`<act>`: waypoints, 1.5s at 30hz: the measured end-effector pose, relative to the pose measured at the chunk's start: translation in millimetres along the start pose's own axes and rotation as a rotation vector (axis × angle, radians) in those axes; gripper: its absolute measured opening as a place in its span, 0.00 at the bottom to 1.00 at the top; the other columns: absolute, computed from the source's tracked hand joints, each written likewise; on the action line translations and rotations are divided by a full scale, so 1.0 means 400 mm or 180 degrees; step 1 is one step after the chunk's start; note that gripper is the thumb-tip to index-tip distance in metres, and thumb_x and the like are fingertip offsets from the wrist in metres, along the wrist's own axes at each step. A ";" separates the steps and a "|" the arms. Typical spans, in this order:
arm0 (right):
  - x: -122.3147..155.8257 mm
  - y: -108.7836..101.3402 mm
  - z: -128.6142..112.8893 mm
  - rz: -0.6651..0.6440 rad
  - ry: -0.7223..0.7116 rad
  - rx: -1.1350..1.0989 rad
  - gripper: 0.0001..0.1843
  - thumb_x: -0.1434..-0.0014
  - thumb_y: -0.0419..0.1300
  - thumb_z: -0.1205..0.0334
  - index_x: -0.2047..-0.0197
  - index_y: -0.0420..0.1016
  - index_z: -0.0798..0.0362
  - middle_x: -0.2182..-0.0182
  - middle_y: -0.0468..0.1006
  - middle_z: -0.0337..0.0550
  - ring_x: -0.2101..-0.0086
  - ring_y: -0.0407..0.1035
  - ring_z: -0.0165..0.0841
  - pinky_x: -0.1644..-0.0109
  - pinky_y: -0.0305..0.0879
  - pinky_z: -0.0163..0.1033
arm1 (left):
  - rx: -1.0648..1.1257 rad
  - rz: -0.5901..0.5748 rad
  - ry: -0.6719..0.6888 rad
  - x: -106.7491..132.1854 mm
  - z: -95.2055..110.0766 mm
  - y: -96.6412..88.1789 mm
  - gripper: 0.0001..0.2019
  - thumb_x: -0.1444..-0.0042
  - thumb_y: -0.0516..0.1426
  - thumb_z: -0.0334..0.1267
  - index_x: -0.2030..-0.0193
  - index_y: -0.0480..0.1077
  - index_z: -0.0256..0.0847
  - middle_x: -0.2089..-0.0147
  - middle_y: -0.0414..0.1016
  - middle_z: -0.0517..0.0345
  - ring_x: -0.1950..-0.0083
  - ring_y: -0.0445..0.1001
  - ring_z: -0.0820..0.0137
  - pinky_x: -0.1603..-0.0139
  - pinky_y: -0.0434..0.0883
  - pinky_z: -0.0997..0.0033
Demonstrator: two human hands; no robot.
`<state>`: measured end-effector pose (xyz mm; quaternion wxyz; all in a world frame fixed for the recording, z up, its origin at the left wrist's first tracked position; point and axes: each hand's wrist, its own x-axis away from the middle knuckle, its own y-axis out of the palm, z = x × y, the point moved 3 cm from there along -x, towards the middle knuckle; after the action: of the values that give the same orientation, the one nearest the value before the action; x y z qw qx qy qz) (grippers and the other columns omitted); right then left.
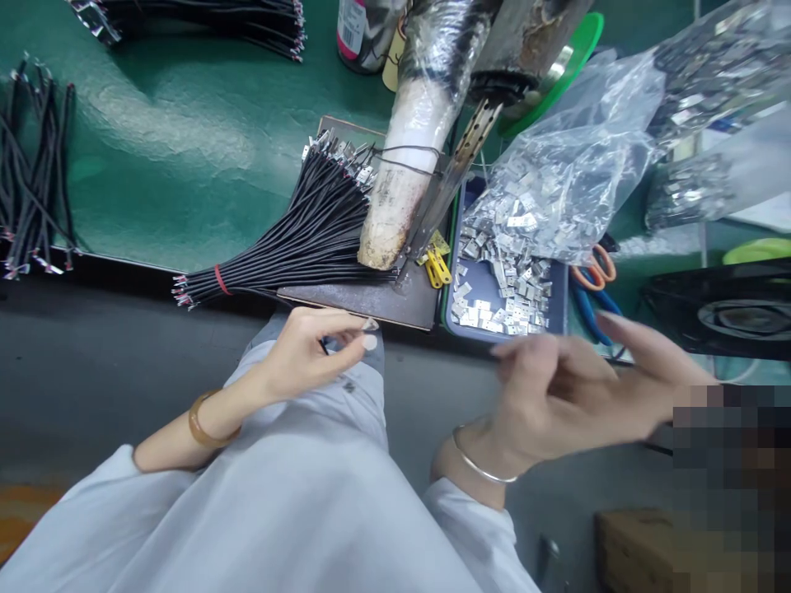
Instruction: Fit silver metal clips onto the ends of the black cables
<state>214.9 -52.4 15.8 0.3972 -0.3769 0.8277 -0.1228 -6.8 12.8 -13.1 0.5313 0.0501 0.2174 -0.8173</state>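
Note:
My left hand [312, 350] is below the table edge, fingers pinched together on something small and dark that I cannot make out. My right hand [574, 387] is blurred by motion, fingers stretched toward a blue tray [559, 292] of small metal clips [503, 288]. A bundle of black wires [302, 239] tied with a red band lies on a metal plate [371, 301], fanning toward a tape-wrapped press tool [411, 148]. Both wrists wear bangles.
A clear bag of metal clips [568, 173] spills into the tray. Orange-handled scissors [593, 272] lie beside it. More black wire bundles lie at the far left [30, 181] and top [247, 21]. A black round object [729, 309] sits at the right.

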 end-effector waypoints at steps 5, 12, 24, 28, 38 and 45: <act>-0.113 0.018 0.084 -0.0158 -0.0097 0.0959 0.12 0.39 0.64 0.54 0.70 0.67 0.47 0.79 0.72 0.34 0.80 0.69 0.32 0.74 0.65 0.39 | -0.1247 0.0947 0.0711 -0.023 -0.010 -0.034 0.07 0.35 0.60 0.32 0.62 0.80 0.40 0.62 0.83 0.53 0.59 0.79 0.67 0.53 0.74 0.63; -0.183 0.091 0.182 -0.0903 -0.0356 0.1475 0.15 0.43 0.64 0.59 0.74 0.61 0.46 0.74 0.72 0.39 0.73 0.65 0.35 0.65 0.64 0.42 | -0.2241 0.0547 0.1343 -0.069 -0.049 -0.002 0.13 0.31 0.54 0.30 0.62 0.80 0.39 0.65 0.77 0.51 0.63 0.70 0.65 0.61 0.68 0.63; -0.112 0.036 0.085 0.0128 -0.0218 0.0547 0.09 0.46 0.63 0.64 0.73 0.66 0.48 0.73 0.78 0.38 0.78 0.69 0.31 0.76 0.66 0.37 | -0.1900 0.0261 0.1683 -0.034 -0.009 0.004 0.11 0.34 0.54 0.28 0.67 0.73 0.38 0.71 0.77 0.56 0.70 0.73 0.71 0.66 0.70 0.72; -0.078 0.045 0.044 0.0318 0.0037 -0.0009 0.10 0.44 0.66 0.64 0.72 0.68 0.49 0.68 0.80 0.39 0.73 0.78 0.33 0.72 0.72 0.37 | -0.1524 -0.0215 0.1403 -0.048 -0.007 0.016 0.11 0.32 0.52 0.31 0.62 0.75 0.39 0.71 0.77 0.59 0.72 0.74 0.74 0.70 0.67 0.75; 0.015 0.113 -0.046 -0.0475 0.0074 -0.0989 0.05 0.38 0.66 0.65 0.67 0.80 0.50 0.65 0.83 0.40 0.64 0.80 0.32 0.64 0.78 0.36 | 0.0142 -0.0456 -0.0153 -0.083 -0.010 0.001 0.14 0.35 0.56 0.34 0.72 0.75 0.37 0.77 0.76 0.59 0.76 0.69 0.75 0.74 0.63 0.76; 0.036 0.162 -0.044 -0.1009 0.0315 -0.1472 0.05 0.39 0.65 0.67 0.64 0.83 0.49 0.62 0.84 0.42 0.61 0.81 0.33 0.62 0.81 0.36 | 0.0915 -0.1109 -0.0838 -0.093 0.001 -0.007 0.17 0.37 0.57 0.39 0.78 0.69 0.37 0.79 0.71 0.60 0.77 0.64 0.76 0.75 0.62 0.78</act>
<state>161.8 -20.2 -13.4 0.2357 -0.5758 0.7828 -0.0095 7.0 45.1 -0.3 0.3936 -0.0198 0.0333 -0.9184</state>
